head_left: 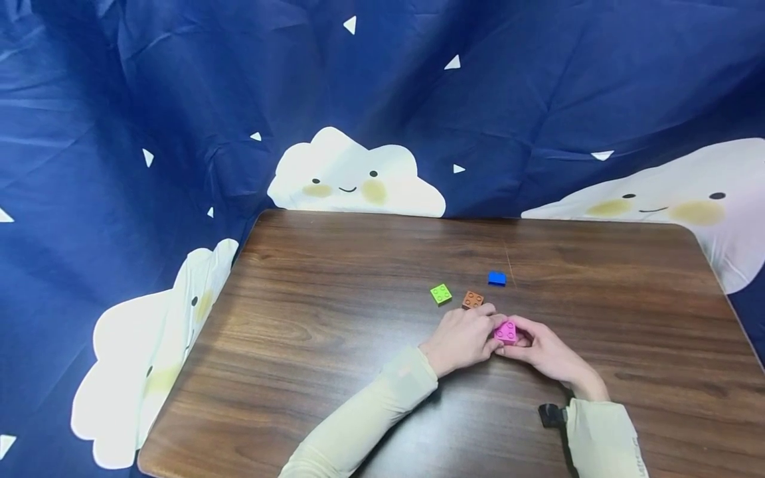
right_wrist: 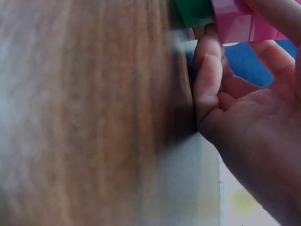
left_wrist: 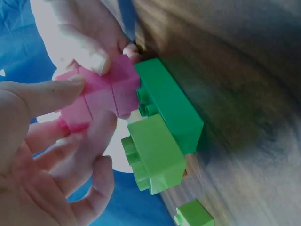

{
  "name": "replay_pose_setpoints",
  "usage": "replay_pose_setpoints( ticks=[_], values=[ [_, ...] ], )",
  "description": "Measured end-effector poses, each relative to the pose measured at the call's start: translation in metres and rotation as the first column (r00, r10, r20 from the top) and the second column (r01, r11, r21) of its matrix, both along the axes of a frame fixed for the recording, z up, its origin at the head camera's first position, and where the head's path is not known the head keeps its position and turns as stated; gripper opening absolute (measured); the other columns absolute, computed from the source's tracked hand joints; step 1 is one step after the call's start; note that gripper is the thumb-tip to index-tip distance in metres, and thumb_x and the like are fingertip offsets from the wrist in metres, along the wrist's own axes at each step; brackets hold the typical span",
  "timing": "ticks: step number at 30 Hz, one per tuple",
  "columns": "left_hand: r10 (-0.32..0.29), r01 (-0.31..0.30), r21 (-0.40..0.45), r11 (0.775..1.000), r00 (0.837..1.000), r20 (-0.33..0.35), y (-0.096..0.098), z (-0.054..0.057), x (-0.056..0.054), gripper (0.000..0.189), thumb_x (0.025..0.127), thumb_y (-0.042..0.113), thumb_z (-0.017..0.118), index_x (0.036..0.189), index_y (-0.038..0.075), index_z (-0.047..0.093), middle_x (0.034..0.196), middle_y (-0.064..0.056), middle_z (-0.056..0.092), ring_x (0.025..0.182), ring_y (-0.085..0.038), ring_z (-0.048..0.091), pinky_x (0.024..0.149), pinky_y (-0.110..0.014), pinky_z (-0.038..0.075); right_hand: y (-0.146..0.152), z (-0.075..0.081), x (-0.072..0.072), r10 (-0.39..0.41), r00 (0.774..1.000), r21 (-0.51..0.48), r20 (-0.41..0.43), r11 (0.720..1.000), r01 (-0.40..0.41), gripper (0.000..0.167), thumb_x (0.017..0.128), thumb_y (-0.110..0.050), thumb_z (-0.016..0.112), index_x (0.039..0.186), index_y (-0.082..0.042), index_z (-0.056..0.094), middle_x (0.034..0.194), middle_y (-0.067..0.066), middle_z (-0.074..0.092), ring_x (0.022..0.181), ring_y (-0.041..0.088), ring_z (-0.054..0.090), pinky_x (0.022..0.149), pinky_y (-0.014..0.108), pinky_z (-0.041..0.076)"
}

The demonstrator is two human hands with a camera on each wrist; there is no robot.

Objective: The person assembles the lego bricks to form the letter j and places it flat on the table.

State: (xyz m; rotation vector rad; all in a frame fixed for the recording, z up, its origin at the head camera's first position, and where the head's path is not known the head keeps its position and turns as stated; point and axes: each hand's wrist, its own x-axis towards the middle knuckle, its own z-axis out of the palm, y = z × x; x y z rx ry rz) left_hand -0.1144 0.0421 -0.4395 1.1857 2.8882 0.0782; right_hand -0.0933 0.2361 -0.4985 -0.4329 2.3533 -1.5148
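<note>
In the left wrist view, a stack of pink toy building bricks [left_wrist: 101, 94] with visible seams sits on top of a dark green brick [left_wrist: 171, 106]. A light green brick [left_wrist: 157, 148] is beside the dark green one; whether they are joined I cannot tell. My left hand [head_left: 466, 337] pinches the pink stack with thumb and fingers. From the other side, my right hand [head_left: 546, 348] grips the same stack, thumb against it. Seen from above, only the pink top [head_left: 506, 332] shows between the hands. The right wrist view shows the dark green brick [right_wrist: 194, 12] under the pink.
Beyond the hands on the brown wooden table [head_left: 335, 285] lie a lime green brick [head_left: 441, 294], an orange-brown brick [head_left: 473, 299] partly behind the left hand, and a blue brick [head_left: 497, 278]. A dark blue cloth [head_left: 382, 86] with clouds hangs along the table's back and left edges.
</note>
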Motion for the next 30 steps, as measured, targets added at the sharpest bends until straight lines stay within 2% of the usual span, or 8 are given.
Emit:
replay_pose_setpoints(
  ticks=[4,9,16,20,25,30],
  values=[
    [0.004,-0.003,0.028,1.0,1.0,-0.017,0.0003,-0.0036,0.0029,0.044,0.089,0.044,0.064,0.128,0.022,0.061,0.107,0.01,0.058,0.066,-0.003,0.054,0.057,-0.018,0.046,0.0013,-0.0005,-0.0005,-0.003,1.0,-0.017,0.016,1.0,0.003,0.035,0.087,-0.02,0.071,0.118,-0.01,0.06,0.098,0.001,0.064,0.084,0.002,0.057,0.074,0.02,0.047],
    [-0.001,0.002,0.058,0.998,1.0,-0.015,-0.002,-0.0051,0.0033,0.044,0.091,0.047,0.06,0.127,0.021,0.062,0.103,0.009,0.057,0.07,-0.003,0.054,0.06,-0.019,0.047,0.0019,-0.0011,0.0,-0.008,0.999,-0.022,0.031,1.0,0.008,0.037,0.087,-0.017,0.071,0.12,-0.005,0.059,0.093,0.001,0.062,0.079,0.002,0.056,0.069,0.021,0.047],
    [0.0,-0.009,0.115,0.993,0.998,0.07,-0.0046,-0.0049,0.0012,0.043,0.091,0.046,0.06,0.127,0.022,0.063,0.106,0.011,0.056,0.082,-0.001,0.055,0.07,-0.018,0.049,-0.0009,-0.0014,0.0014,-0.004,1.0,-0.041,0.024,0.999,0.005,0.035,0.087,-0.019,0.071,0.119,-0.008,0.061,0.099,0.0,0.067,0.086,0.002,0.061,0.076,0.02,0.048],
    [-0.008,-0.006,0.152,0.988,0.996,0.09,-0.0051,-0.0071,0.0007,0.043,0.091,0.045,0.061,0.126,0.02,0.064,0.103,0.011,0.056,0.077,0.0,0.052,0.068,-0.016,0.048,-0.0007,-0.0024,0.0023,0.0,0.999,-0.07,0.04,0.998,0.003,0.036,0.087,-0.017,0.07,0.12,-0.005,0.061,0.101,0.001,0.069,0.089,0.003,0.063,0.078,0.019,0.049],
    [-0.023,0.012,0.165,0.986,0.998,0.066,-0.0069,-0.009,0.001,0.044,0.091,0.045,0.061,0.126,0.019,0.064,0.101,0.01,0.056,0.074,0.0,0.052,0.065,-0.015,0.047,-0.001,-0.0042,0.0024,-0.007,0.998,-0.085,0.063,0.996,0.013,0.043,0.087,-0.015,0.07,0.125,0.0,0.057,0.1,0.004,0.07,0.087,0.002,0.063,0.077,0.02,0.05],
    [-0.029,0.021,0.162,0.986,0.998,0.046,-0.0081,-0.0106,0.0025,0.043,0.092,0.045,0.06,0.127,0.02,0.063,0.101,0.01,0.055,0.073,-0.001,0.053,0.062,-0.016,0.047,-0.0016,-0.0052,0.0025,-0.012,0.996,-0.087,0.085,0.996,0.02,0.045,0.087,-0.008,0.069,0.128,0.004,0.055,0.105,0.012,0.07,0.09,-0.002,0.064,0.079,0.019,0.051]
  ],
)
